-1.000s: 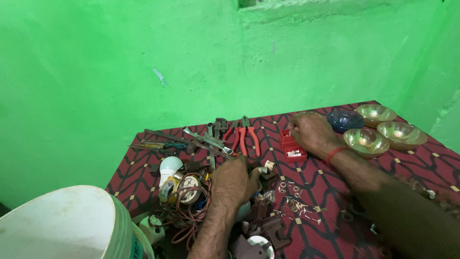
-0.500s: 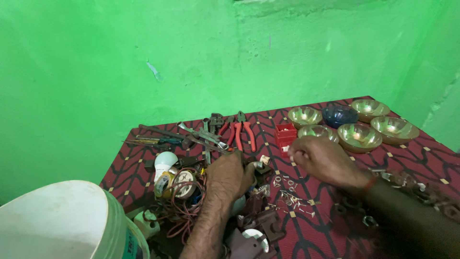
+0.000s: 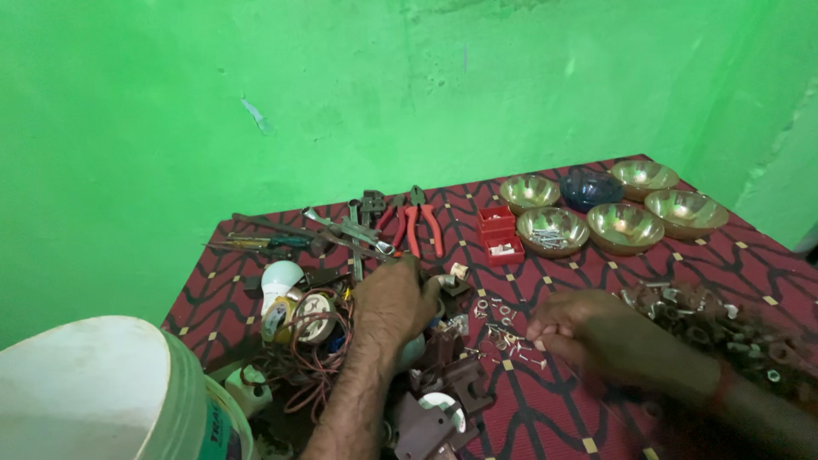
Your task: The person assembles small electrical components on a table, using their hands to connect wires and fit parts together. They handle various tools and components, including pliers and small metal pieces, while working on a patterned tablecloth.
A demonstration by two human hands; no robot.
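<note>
While left hand (image 3: 394, 300) rests, right hand (image 3: 588, 328) fingers screws (image 3: 504, 328).

small repair workshop: pliers (image 3: 417, 223), wire coils (image 3: 311, 362), screws in bowls (image 3: 552, 230) on patterned table (image 3: 596, 281), green wall (image 3: 341, 94).

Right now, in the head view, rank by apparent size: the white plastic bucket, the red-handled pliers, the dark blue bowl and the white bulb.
1. White plastic bucket, though nearness inflates it.
2. Red-handled pliers and dark blue bowl: too alike to rank.
3. White bulb.
</note>
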